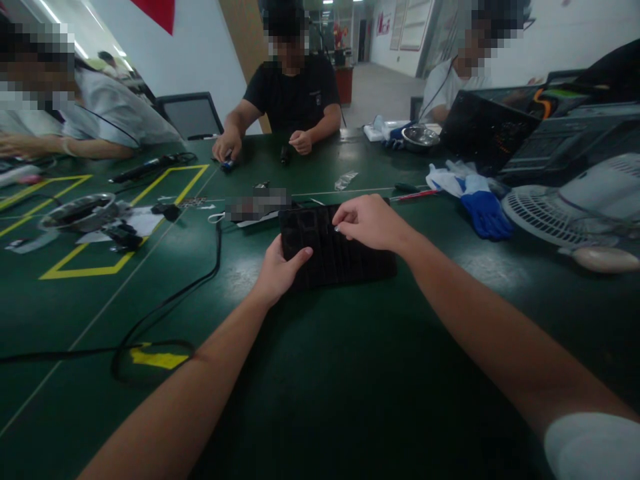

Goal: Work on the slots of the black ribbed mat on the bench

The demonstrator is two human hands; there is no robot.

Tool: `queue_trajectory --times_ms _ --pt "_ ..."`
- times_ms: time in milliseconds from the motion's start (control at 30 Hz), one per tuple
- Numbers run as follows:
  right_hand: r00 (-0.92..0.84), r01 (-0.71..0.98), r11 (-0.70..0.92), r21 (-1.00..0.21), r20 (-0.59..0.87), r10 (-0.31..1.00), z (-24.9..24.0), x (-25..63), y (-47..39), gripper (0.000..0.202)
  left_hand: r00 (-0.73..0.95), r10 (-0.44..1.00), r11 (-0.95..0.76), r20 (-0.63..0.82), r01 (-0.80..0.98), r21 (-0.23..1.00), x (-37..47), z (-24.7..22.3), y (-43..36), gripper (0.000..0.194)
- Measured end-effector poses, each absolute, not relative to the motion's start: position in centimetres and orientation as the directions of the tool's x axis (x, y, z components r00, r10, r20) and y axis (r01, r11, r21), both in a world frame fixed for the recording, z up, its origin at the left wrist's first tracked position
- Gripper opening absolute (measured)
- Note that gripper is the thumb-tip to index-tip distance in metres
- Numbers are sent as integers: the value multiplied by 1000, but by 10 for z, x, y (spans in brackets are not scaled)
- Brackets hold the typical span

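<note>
A black tray-like case with several compartments lies on the green table in front of me, at the middle of the view. My left hand grips its left end, the thumb over the near edge. Over the case's upper middle, my right hand is closed in a pinch, with a tiny pale, shiny bit at the fingertips, too small to name. Just behind the case's left end is a badge-like card with a dark strap running off to the left.
Across the green table sits a person in black, hands on small dark objects. A metal ring-shaped bowl lies left. Blue and white gloves, a red-handled tool, a white fan and a metal bowl are right.
</note>
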State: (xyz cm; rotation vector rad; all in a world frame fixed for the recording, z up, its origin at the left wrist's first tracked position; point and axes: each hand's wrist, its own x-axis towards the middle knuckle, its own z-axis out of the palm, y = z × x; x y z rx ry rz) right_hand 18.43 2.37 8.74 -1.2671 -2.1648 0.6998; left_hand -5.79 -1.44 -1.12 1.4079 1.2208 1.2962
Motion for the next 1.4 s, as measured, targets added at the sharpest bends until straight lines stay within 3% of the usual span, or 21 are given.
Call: queue_trajectory --times_ms 667,1000,1400 --pt "-416 628 516 -582 308 855 96 196 28 19 -12 988 -155 157 103 983 -57 -7 -17 58" --pt "-608 667 690 -281 331 722 95 193 24 22 -15 988 -153 156 120 981 -59 -10 -15 64" --pt "-594 717 656 -235 285 752 89 187 21 23 -17 987 -155 159 141 978 -57 -8 -16 63"
